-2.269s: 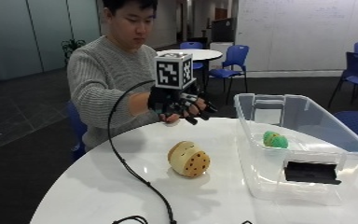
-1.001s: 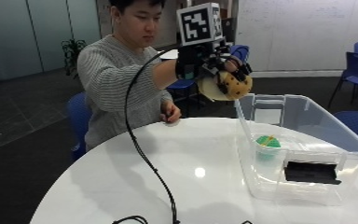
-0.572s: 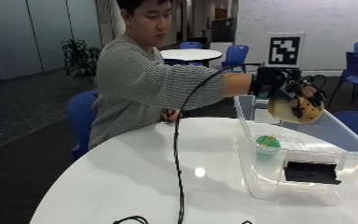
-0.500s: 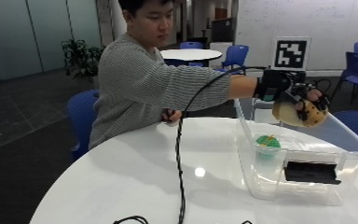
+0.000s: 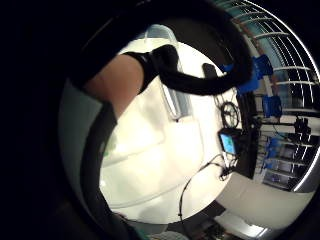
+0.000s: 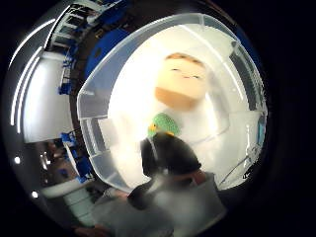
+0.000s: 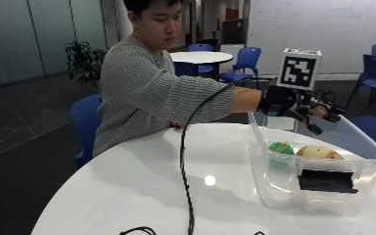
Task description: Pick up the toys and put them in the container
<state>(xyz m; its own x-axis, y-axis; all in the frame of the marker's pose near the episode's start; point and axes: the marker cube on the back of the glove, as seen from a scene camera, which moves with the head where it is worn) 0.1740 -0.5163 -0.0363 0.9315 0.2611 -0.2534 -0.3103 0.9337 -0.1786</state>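
Blue chairs (image 7: 243, 61), round white tables (image 7: 201, 57)

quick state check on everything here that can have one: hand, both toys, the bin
gloved right hand: above the bin, fingers spread, holding nothing
tan toy: released, lying inside the bin
green toy: lying in the bin beside the tan toy
clear container: open, no lid on, standing on the table
white table: bears the bin and a black cable

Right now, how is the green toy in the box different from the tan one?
The green toy is smaller; the tan toy is bigger. The green toy is round with a bit of yellow, while the tan toy is longish and has a face, seen in the thumb side palm view. Both lie side by side in the clear container.
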